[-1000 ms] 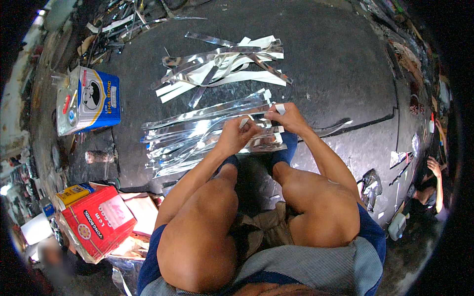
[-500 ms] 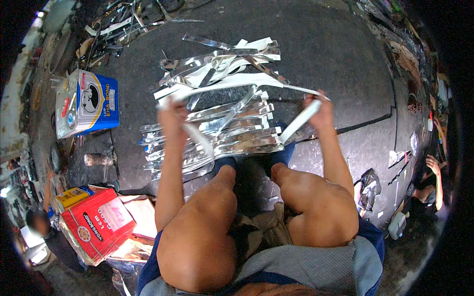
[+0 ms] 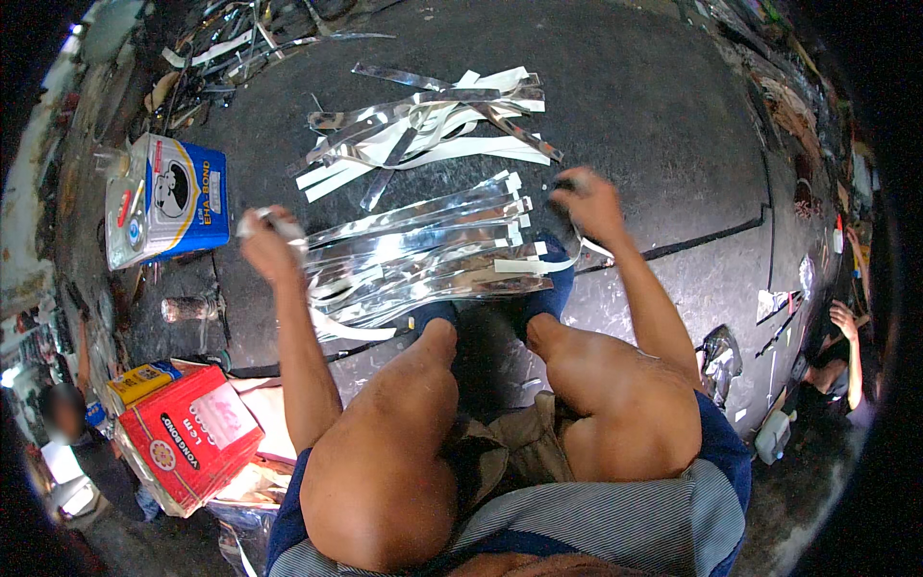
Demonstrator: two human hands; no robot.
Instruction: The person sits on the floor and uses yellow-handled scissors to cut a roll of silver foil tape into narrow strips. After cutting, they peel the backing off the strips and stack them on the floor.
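Note:
My left hand (image 3: pixel 274 248) is closed round the end of a white-backed silver strip, beside the left ends of a row of shiny strips (image 3: pixel 413 250). A white tail (image 3: pixel 361 331) curves from below that hand toward my left foot. My right hand (image 3: pixel 591 207), slightly blurred, is closed just off the row's right ends. A narrow white strip (image 3: pixel 578 252) curls down from beneath it, though its fingers partly hide the hold. The row lies roughly parallel, with white end tabs at the right. Farther off lies a crossed, tangled heap of silver and white strips (image 3: pixel 433 120).
A blue and white rectangular can (image 3: pixel 187 197) stands at the left. Nearer are a clear jar (image 3: pixel 187 310) and a red box (image 3: pixel 187 438) with a yellow pack (image 3: pixel 144 383) on it. Scrap strips (image 3: pixel 240 48) lie far left. Another person's hand (image 3: pixel 844 320) shows at the right.
My hands have moved leftward, the left one farther, and the raised white strip no longer spans the space between them over the heap. The parallel row is now more visible.

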